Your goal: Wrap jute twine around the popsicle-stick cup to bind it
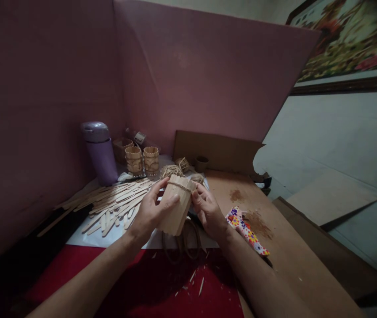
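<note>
A cup made of upright wooden craft sticks [175, 210] is tilted between my hands, with a band of twine [180, 186] round it near its upper rim. My left hand [155, 207] is closed around the cup's left side, thumb lying across the sticks. At the right edge, my right hand [208, 210] pinches where the twine meets the cup; the fingertips partly hide it. Below the cup lie scissors [192, 247], only their dark handles showing. Loose craft sticks [118, 203] are spread to the left of my left hand.
Behind stand a purple bottle [101, 154], two finished stick cups [151, 160] and balls of twine [171, 171]. A small brown pot [201, 163] is by the cardboard [221, 150]. A flower-patterned object [246, 230] lies beside my right forearm. Wood splinters [201, 285] litter the red cloth.
</note>
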`<state>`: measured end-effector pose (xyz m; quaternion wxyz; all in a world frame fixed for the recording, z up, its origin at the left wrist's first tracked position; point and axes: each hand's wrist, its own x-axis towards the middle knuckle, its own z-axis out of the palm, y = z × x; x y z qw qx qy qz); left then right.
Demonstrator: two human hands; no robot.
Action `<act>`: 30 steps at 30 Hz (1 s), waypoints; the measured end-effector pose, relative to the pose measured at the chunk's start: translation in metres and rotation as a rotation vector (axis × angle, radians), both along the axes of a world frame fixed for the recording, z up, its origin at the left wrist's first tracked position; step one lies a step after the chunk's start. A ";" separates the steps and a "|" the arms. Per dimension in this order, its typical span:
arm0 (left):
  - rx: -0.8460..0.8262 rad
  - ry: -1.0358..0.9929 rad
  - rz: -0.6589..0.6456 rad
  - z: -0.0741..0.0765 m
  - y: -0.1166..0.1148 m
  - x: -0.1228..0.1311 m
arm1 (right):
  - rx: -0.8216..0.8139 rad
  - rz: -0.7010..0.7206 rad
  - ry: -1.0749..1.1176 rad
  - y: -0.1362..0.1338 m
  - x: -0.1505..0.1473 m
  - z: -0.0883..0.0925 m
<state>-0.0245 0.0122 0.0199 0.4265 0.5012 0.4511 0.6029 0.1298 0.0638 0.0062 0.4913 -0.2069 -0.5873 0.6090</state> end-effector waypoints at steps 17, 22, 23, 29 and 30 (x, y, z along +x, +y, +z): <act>0.022 0.206 -0.035 0.002 0.000 0.007 | 0.108 -0.252 -0.135 -0.002 0.003 0.004; 0.012 0.176 -0.109 -0.002 0.000 0.008 | 0.103 -0.274 -0.189 -0.002 0.000 0.000; 0.011 0.171 -0.115 -0.003 0.000 0.008 | 0.086 -0.273 -0.183 -0.001 0.000 -0.001; -0.027 0.088 -0.092 -0.002 0.003 0.006 | -0.040 -0.214 -0.057 0.000 0.002 0.002; -0.038 0.078 -0.094 -0.001 0.003 0.006 | -0.045 -0.206 -0.048 0.000 0.002 0.003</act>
